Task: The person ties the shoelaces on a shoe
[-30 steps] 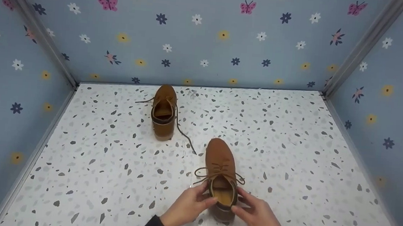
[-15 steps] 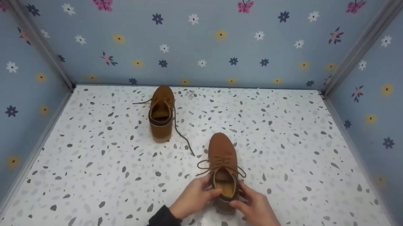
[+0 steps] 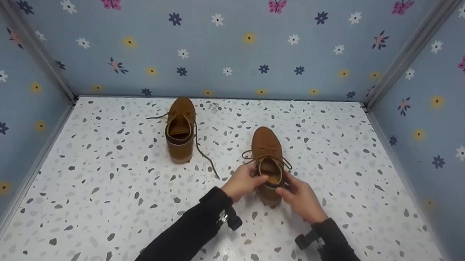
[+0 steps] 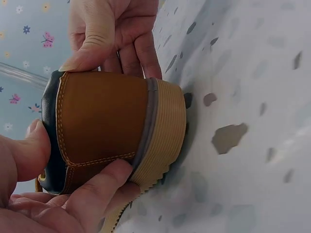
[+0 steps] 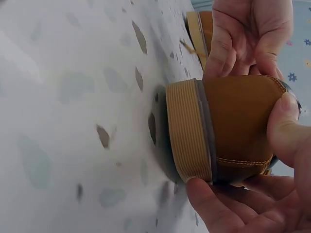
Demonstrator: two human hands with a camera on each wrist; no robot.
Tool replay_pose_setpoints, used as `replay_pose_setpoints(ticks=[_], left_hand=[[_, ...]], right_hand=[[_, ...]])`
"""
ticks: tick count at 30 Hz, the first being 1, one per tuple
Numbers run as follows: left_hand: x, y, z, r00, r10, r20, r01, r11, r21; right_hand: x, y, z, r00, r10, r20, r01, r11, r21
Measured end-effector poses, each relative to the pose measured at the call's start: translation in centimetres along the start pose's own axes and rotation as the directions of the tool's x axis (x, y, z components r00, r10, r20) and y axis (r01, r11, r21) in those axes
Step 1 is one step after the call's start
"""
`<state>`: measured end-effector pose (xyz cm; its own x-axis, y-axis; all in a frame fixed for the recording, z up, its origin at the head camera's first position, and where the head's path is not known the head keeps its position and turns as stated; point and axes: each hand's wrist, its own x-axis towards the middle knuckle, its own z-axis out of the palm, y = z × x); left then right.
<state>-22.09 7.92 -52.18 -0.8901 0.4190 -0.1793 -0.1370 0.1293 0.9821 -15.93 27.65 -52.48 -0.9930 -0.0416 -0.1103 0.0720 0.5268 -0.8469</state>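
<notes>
Both hands hold a brown lace-up shoe [image 3: 266,141] at its heel end, toe pointing at the back wall. My left hand [image 3: 242,183] grips its left side, thumb over the dark collar and fingers along the outside. On the right side, my right hand [image 3: 303,201] pinches the collar near the heel with the thumb, fingers lower down. The laces of this shoe are tied in a bow. In the left wrist view the stitched brown heel [image 4: 107,116] and ribbed tan sole [image 4: 167,126] show close over the floor. The matching shoe [image 3: 180,150] stands to the left with laces undone.
The floor [image 3: 98,203] is white with grey speckles. A loose lace [image 3: 204,156] from the left shoe trails toward the held shoe. Blue flowered panels [image 3: 218,42] enclose the back and both sides, joined by grey corner posts [image 3: 408,57].
Both hands have moved the held shoe forward, toward the back wall, and slightly right, bringing it closer to level with the other shoe. The other shoe stays on its spot.
</notes>
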Motion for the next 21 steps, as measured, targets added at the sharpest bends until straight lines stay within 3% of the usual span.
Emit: replay_pose_setpoints(ticks=[8, 12, 16, 21], left_hand=[[7.0, 2.0, 1.0, 0.999, 0.008, -0.050, 0.000, 0.984, 0.177], [9.5, 3.0, 1.1, 0.998, -0.018, -0.056, 0.029, 0.980, 0.198], [11.4, 3.5, 1.4, 0.999, -0.022, -0.045, 0.031, 0.980, 0.195], [12.5, 3.3, 1.9, 0.999, -0.019, -0.036, 0.026, 0.982, 0.189]], right_hand=[[5.8, 1.2, -3.0, 0.999, 0.032, 0.010, -0.032, 0.999, -0.044], [8.1, 1.4, -4.3, 0.999, 0.033, -0.005, -0.033, 0.996, -0.078], [9.7, 1.6, -5.2, 0.999, 0.041, -0.031, -0.043, 0.996, -0.073], [10.3, 2.1, -5.6, 0.993, 0.112, -0.033, -0.114, 0.993, -0.042]])
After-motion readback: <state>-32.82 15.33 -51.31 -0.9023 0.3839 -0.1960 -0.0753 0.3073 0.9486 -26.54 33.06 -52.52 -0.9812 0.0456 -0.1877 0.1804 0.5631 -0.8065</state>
